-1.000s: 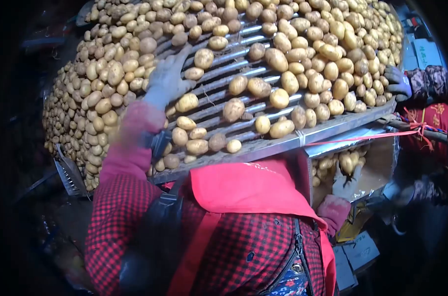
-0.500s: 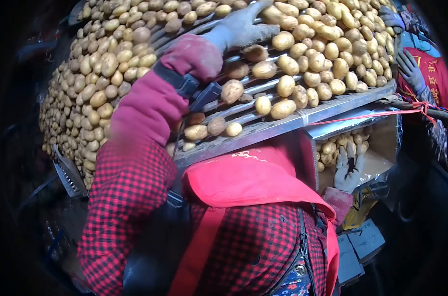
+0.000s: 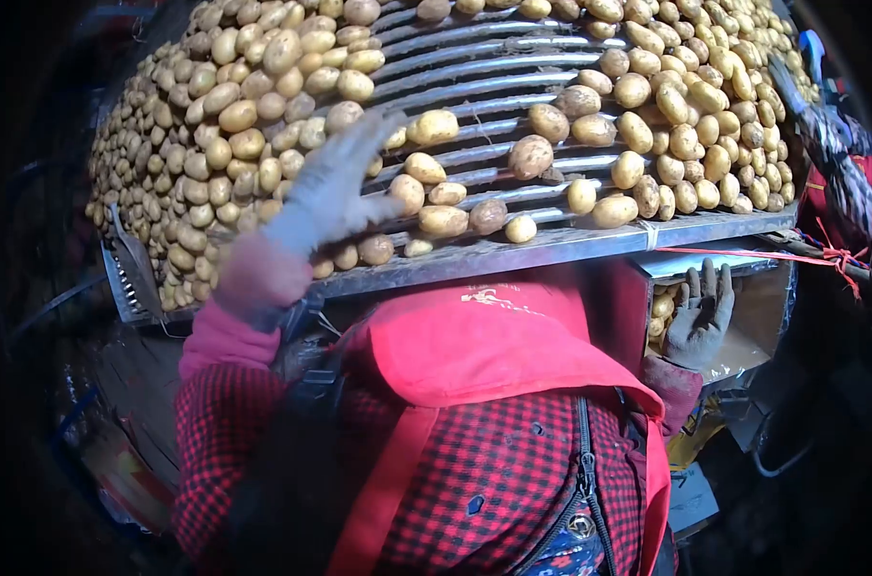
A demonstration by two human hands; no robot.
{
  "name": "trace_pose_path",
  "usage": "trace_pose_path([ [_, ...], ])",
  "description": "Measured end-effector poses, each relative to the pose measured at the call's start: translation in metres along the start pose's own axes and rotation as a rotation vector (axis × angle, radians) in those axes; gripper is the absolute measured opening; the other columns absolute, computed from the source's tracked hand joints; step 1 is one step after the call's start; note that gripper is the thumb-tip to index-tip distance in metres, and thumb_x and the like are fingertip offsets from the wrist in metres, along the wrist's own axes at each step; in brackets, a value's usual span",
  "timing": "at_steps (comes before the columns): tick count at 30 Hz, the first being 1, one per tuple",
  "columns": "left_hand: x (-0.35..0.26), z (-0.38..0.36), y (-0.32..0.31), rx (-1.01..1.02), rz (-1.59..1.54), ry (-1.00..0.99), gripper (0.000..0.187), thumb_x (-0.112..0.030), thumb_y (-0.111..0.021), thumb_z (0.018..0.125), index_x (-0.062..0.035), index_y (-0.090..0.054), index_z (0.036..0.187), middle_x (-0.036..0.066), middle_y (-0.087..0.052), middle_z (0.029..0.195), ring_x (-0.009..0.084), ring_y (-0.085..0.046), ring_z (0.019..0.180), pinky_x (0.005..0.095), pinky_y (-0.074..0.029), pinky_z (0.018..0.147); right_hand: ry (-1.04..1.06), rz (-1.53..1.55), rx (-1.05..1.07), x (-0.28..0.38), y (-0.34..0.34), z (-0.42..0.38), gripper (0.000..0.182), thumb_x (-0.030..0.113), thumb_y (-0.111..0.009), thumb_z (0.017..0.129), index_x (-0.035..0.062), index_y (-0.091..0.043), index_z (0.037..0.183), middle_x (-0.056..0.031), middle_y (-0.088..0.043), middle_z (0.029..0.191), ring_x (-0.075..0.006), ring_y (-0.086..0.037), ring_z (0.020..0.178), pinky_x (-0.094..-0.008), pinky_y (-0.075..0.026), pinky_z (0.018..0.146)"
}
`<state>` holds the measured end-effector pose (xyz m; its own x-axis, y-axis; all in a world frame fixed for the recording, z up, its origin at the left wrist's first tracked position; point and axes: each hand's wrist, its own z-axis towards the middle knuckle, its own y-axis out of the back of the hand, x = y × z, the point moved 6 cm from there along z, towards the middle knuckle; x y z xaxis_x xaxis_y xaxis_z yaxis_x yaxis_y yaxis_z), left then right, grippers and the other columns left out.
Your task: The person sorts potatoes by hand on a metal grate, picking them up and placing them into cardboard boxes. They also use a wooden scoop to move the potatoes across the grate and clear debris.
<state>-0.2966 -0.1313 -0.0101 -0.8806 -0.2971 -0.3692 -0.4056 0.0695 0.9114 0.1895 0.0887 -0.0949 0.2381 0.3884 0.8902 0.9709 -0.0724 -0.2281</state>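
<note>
My left hand [image 3: 335, 187], in a grey glove and smeared by motion, reaches over the near left part of the metal bar rack [image 3: 474, 110]. Its fingers are stretched out, the thumb is spread, and nothing shows in its grasp. Potatoes [image 3: 443, 221] lie loose on the bars just right of it, and a dense heap of potatoes [image 3: 234, 115] is on its left. Below the rack's front edge, my right hand [image 3: 702, 317], also gloved, is held with its fingers up and apart at the open cardboard box [image 3: 748, 331]. Potatoes [image 3: 661, 312] show inside, partly hidden by that hand.
The rack's metal front rail [image 3: 551, 247] runs between me and the potatoes. Red string [image 3: 743, 252] is tied along the right side. At the far right a co-worker's patterned sleeve [image 3: 844, 163] and gloved hand [image 3: 789, 88] reach toward the heap. A pale carton [image 3: 690, 499] sits low on the right.
My left hand has moved from the rack's far middle toward me and leftward, and bare bars show there now. The right hand stays by the box. My view has shifted slightly.
</note>
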Motion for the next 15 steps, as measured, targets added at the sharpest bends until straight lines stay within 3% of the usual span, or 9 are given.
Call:
trace_pose_path([
  [1, -0.009, -0.010, -0.008, 0.072, 0.080, 0.023, 0.097, -0.044, -0.082, 0.074, -0.0130, -0.041, 0.157, 0.024, -0.046, 0.152, 0.0437, -0.047, 0.137, 0.0487, -0.039, 0.115, -0.015, 0.039, 0.052, -0.005, -0.002, 0.000, 0.051, 0.035, -0.045, 0.110, 0.0114, -0.045, 0.155, -0.0179, -0.054, 0.149, -0.0297, -0.060, 0.122, -0.0416, -0.045, 0.105],
  [5, -0.041, -0.015, -0.028, -0.023, 0.196, -0.133, 0.093, -0.040, -0.082, 0.074, -0.0196, -0.043, 0.156, 0.019, -0.046, 0.151, 0.0388, -0.049, 0.131, 0.0509, -0.044, 0.107, -0.031, -0.009, 0.075, -0.013, -0.014, -0.010, 0.050, 0.033, -0.045, 0.110, 0.0110, -0.044, 0.155, -0.0192, -0.056, 0.147, -0.0298, -0.062, 0.120, -0.0412, -0.049, 0.102],
  [7, -0.057, -0.001, -0.040, 0.044, 0.222, -0.252, 0.087, -0.041, -0.080, 0.077, -0.0233, -0.045, 0.155, 0.017, -0.048, 0.148, 0.0374, -0.053, 0.128, 0.0514, -0.048, 0.102, -0.011, -0.046, 0.118, -0.015, -0.022, -0.020, 0.049, 0.032, -0.045, 0.110, 0.0108, -0.045, 0.155, -0.0189, -0.056, 0.147, -0.0294, -0.062, 0.120, -0.0399, -0.050, 0.101],
  [10, -0.062, 0.035, -0.058, 0.119, 0.091, -0.268, 0.081, -0.044, -0.077, 0.082, -0.0255, -0.045, 0.154, 0.016, -0.049, 0.147, 0.0383, -0.057, 0.122, 0.0516, -0.049, 0.098, -0.043, 0.012, 0.150, -0.020, -0.024, -0.023, 0.047, 0.029, -0.044, 0.111, 0.0112, -0.045, 0.155, -0.0177, -0.057, 0.146, -0.0272, -0.063, 0.120, -0.0371, -0.052, 0.098],
  [12, -0.080, 0.059, -0.053, 0.023, 0.040, -0.396, 0.073, -0.043, -0.071, 0.090, -0.0182, -0.046, 0.153, 0.019, -0.050, 0.148, 0.0402, -0.059, 0.122, 0.0493, -0.050, 0.100, -0.078, 0.033, 0.134, -0.022, -0.027, -0.031, 0.047, 0.028, -0.044, 0.111, 0.0116, -0.045, 0.155, -0.0175, -0.058, 0.145, -0.0259, -0.064, 0.118, -0.0369, -0.052, 0.099],
  [14, -0.091, 0.079, -0.034, -0.109, -0.181, -0.573, 0.068, -0.042, -0.070, 0.092, -0.0133, -0.050, 0.150, 0.020, -0.054, 0.146, 0.0394, -0.058, 0.127, 0.0481, -0.049, 0.103, -0.093, 0.044, 0.103, -0.018, -0.024, -0.034, 0.050, 0.036, -0.044, 0.110, 0.0127, -0.045, 0.154, -0.0159, -0.060, 0.144, -0.0251, -0.065, 0.114, -0.0371, -0.050, 0.098],
  [15, -0.088, 0.087, -0.021, -0.081, -0.175, -0.501, 0.062, -0.041, -0.067, 0.095, -0.0110, -0.053, 0.147, 0.019, -0.059, 0.142, 0.0388, -0.057, 0.129, 0.0476, -0.047, 0.107, -0.032, -0.029, 0.096, -0.014, -0.022, -0.039, 0.052, 0.038, -0.043, 0.110, 0.0121, -0.045, 0.155, -0.0157, -0.060, 0.144, -0.0254, -0.065, 0.115, -0.0376, -0.050, 0.099],
])
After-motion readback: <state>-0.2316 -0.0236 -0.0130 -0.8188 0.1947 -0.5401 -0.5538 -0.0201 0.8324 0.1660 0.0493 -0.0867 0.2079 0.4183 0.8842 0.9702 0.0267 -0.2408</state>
